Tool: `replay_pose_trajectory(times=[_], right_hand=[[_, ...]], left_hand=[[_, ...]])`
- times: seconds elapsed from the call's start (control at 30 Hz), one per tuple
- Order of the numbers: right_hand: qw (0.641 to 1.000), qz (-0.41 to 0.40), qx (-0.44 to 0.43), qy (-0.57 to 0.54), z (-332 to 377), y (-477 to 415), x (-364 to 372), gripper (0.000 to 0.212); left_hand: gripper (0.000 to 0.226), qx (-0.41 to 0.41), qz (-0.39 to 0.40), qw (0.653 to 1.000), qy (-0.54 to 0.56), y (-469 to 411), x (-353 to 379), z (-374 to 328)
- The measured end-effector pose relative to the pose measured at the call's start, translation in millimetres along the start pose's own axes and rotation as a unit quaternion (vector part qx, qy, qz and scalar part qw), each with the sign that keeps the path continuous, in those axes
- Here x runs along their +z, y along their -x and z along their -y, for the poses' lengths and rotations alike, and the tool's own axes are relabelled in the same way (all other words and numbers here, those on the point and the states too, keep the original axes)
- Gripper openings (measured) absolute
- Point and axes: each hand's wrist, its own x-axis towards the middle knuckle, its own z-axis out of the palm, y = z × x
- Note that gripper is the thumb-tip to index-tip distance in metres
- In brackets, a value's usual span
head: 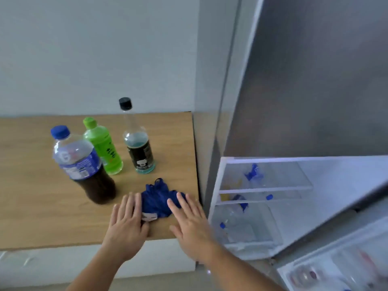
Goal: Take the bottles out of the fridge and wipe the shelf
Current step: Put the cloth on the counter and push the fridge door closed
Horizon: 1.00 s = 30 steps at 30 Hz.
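A: Bottles point(100, 152) are standing on the wooden surface point(31, 206), behind the blue cloth point(158, 199). Three of them!

B: And the hands?

A: Both are lying flat and open. The left hand point(128, 219) is touching the cloth's left side. The right hand point(189, 219) is covering its right edge.

B: And the fridge point(262, 185)?

A: It is sitting open, right of the cloth.
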Motion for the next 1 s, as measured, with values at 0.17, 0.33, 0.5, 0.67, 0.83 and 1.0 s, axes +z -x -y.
replay_pose_trajectory(times=[0.17, 0.33, 0.5, 0.67, 0.83, 1.0], right_hand=[[0.992, -0.091, 0.068, 0.061, -83.5, 163.7, -37.4, 0.068], [0.937, -0.227, 0.233, 0.128, -172.1, 334.7, -118.7, 0.061], [0.827, -0.379, 0.351, 0.219, -193.8, 460.2, -230.4, 0.055], [0.699, -0.414, 0.511, 0.281, -212.9, 569.0, -320.8, 0.066], [0.66, -0.303, 0.624, 0.287, -232.1, 637.6, -319.2, 0.074], [0.678, -0.306, 0.615, 0.26, -227.3, 633.4, -321.6, 0.07]], left_hand=[[0.031, 0.211, -0.076, 0.974, -0.027, -40.2, -13.0, -122.3], [0.068, 0.306, -0.015, 0.945, 0.112, 58.5, -1.7, -279.9], [0.075, 0.404, -0.023, 0.882, 0.243, 121.3, -93.1, -475.4], [0.074, 0.474, -0.068, 0.841, 0.25, 117.3, -146.6, -650.3], [0.08, 0.494, -0.054, 0.858, 0.132, 109.1, -123.8, -729.0], [0.07, 0.503, -0.107, 0.845, 0.145, 105.3, -120.6, -720.5]])
